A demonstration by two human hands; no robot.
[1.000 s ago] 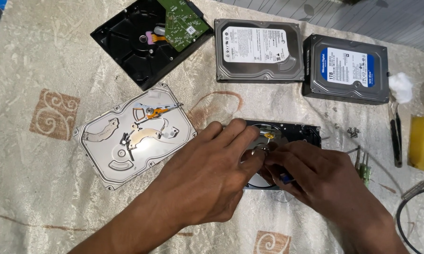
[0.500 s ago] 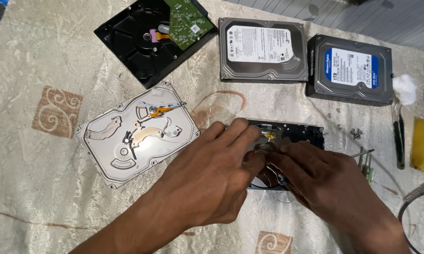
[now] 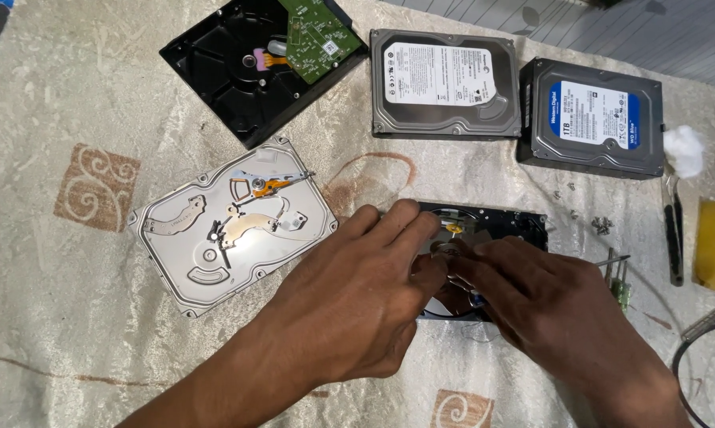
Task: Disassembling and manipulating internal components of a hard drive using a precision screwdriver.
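Left hand (image 3: 349,301) and right hand (image 3: 548,309) rest on the opened hard drive (image 3: 492,230) at bench centre, fingers of both pinched together on a small metal part (image 3: 451,250) inside it.

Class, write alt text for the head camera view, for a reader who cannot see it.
A person's left hand and right hand meet over an opened black hard drive on a patterned cloth, fingertips on a small metal part. A silver drive casing lies to the left; three more hard drives lie beyond.
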